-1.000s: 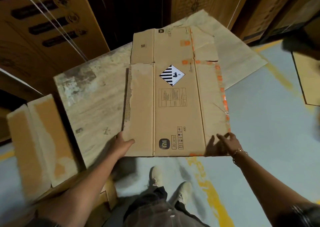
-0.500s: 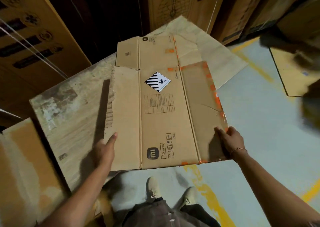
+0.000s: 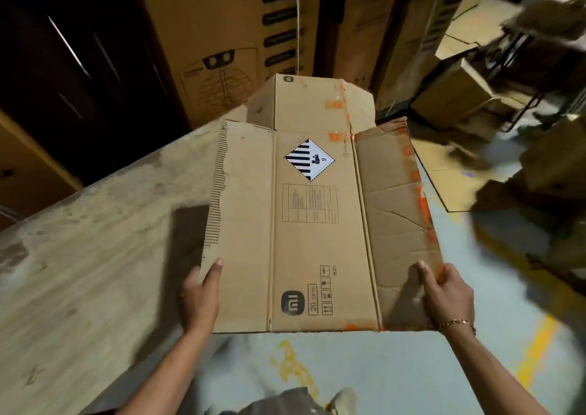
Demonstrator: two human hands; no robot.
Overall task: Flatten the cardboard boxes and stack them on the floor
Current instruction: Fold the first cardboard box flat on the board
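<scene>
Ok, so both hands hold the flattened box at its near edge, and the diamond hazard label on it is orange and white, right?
Not quite. The head view shows the diamond hazard label is black and white. The rest holds: left hand and right hand hold the flattened box at its near edge.

My flattened brown cardboard box [image 3: 320, 224] hides my fingers beneath it. The brown boxes [image 3: 523, 97] at two o'clock are smeared by motion blur. My grey shoe [image 3: 344, 398] is cut off at six o'clock.
</scene>
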